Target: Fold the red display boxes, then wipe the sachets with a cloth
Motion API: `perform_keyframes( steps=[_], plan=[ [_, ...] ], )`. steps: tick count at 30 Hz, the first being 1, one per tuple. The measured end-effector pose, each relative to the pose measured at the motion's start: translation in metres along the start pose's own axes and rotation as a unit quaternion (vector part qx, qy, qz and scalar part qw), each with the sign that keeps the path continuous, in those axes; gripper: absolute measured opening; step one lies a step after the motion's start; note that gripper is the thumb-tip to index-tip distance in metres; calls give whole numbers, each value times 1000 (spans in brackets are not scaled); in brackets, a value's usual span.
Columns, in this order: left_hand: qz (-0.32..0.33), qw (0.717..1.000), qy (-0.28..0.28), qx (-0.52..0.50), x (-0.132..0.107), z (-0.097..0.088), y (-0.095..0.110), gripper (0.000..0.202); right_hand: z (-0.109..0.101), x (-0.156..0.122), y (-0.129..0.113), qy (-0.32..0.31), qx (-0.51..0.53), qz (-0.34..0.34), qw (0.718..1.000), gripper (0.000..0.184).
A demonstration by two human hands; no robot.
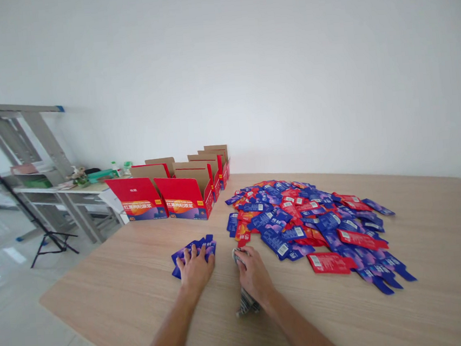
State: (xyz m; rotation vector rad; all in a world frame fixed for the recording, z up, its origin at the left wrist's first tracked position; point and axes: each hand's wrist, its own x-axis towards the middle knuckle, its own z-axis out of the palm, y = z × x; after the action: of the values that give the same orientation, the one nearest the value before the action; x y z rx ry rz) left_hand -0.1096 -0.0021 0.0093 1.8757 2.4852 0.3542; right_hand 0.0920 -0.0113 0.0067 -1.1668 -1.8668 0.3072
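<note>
My left hand [196, 270] lies with fingers spread over a few flat blue cartons [177, 258] on the table. A striped grey cloth [248, 303] is bunched in my right hand [255, 273], whose fingers are closed round it; part of the cloth hangs out below the palm. Just beyond and to the right spreads a large heap of flattened blue cartons [273, 224] and red cartons [329, 263]. The heap's nearest pieces come close to my right fingertips.
Open red display boxes [184, 195] with brown insides stand in rows at the table's back left. The wooden table [115, 293] ends at a slanting left edge. Beyond it are a black tripod [53, 239] on the floor and a cluttered white desk [73, 191].
</note>
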Motion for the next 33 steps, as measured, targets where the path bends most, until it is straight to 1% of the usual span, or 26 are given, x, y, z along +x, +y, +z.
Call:
perform_keyframes(
  steps=[3,6,8,11,15,19,21,23,25,26,28,30,31,33],
  plan=[
    [-9,1000,11,-2,-3,-2,1,59,8,2,-4,5,9,-4,1000,35],
    [-13,1000,27,-4,-6,-3,8,55,10,2,-4,9,18,-9,1000,35],
    [-3,998,53,-15,-8,-4,18,49,8,2,-1,12,21,-10,1000,35],
    [35,995,83,-47,-10,-3,39,40,1,1,6,18,20,-8,1000,35],
    [88,990,75,-85,-8,-1,77,33,-19,-4,21,27,12,-3,1000,34],
    [152,979,51,-128,-6,5,116,34,-50,-15,40,37,-3,11,999,32],
    [197,969,35,-147,-5,9,133,38,-65,-23,50,41,-15,28,999,32],
    [253,954,10,-162,-5,16,149,48,-78,-30,59,45,-28,49,997,32],
    [299,939,-21,-170,-5,24,164,58,-87,-35,66,47,-37,67,996,32],
    [312,934,-36,-172,-6,28,171,60,-90,-37,68,48,-41,74,995,32],
    [315,931,-55,-174,-8,36,183,57,-94,-39,71,49,-45,82,994,32],
    [299,936,-60,-175,-8,42,192,51,-96,-41,73,53,-47,86,994,32],
    [281,943,-48,-173,-8,44,195,49,-96,-42,74,57,-48,87,993,32],
    [218,962,6,-162,-4,46,195,50,-96,-43,76,65,-49,86,993,32]
  ],
)
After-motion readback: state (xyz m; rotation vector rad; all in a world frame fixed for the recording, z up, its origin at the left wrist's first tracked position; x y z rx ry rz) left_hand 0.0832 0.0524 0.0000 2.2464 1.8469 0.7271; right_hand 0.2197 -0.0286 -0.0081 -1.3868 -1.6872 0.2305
